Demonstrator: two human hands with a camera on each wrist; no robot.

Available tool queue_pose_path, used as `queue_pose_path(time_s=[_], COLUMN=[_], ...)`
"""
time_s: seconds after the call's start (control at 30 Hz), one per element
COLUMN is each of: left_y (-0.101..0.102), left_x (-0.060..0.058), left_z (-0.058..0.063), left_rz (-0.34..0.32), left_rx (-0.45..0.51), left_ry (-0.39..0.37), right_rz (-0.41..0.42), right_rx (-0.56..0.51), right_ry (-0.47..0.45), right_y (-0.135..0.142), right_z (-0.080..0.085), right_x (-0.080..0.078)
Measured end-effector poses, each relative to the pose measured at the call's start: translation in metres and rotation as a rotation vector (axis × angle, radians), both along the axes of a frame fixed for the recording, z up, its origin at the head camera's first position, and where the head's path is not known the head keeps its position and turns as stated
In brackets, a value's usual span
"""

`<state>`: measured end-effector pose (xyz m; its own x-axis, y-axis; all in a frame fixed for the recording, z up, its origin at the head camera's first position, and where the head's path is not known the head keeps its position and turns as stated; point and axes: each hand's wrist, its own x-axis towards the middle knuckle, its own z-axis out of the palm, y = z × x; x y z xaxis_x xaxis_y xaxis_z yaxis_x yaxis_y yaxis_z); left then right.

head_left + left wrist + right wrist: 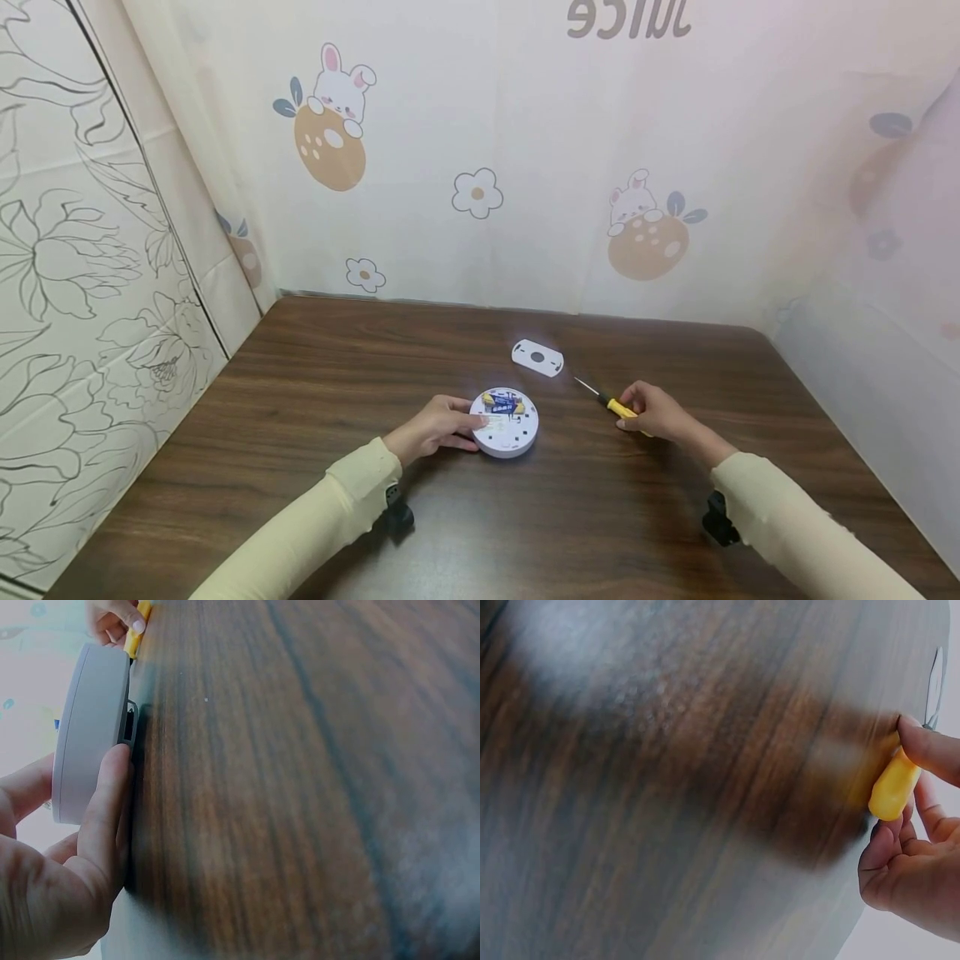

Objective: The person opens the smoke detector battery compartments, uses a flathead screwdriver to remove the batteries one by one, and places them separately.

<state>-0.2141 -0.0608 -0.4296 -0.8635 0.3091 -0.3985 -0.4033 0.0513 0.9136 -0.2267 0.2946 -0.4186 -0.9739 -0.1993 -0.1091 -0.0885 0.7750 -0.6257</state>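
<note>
A round white smoke alarm [516, 435], with a blue and yellow battery [502, 403] in its upturned face, is at the middle of the table. My left hand [442, 425] grips its left edge, thumb on the face and fingers along the side. In the left wrist view the alarm [94, 735] is edge-on, slightly raised from the wood on the thumb-free side. To the right, my right hand [651, 412] pinches a screwdriver [620, 408] by its yellow handle, its thin shaft pointing away and left. The right wrist view shows the handle [895, 787] between thumb and fingers.
A white mounting plate [537, 357] with a round central hole lies behind the alarm, close to the screwdriver tip. The dark wooden table [337, 350] meets a printed curtain [420, 108] at the back. Patterned panels [82, 275] stand on the left.
</note>
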Motion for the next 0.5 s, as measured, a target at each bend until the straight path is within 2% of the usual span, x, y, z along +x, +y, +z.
queue_pose_path(time_s=[0.5], left_y=[-0.001], left_x=[0.001], left_z=[0.001], left_rz=[-0.012], left_rx=[-0.005], left_ry=[0.008], right_rz=[0.043], right_rx=[0.013], right_ry=[-0.006], right_y=[-0.002], right_z=[0.012], right_x=[-0.001])
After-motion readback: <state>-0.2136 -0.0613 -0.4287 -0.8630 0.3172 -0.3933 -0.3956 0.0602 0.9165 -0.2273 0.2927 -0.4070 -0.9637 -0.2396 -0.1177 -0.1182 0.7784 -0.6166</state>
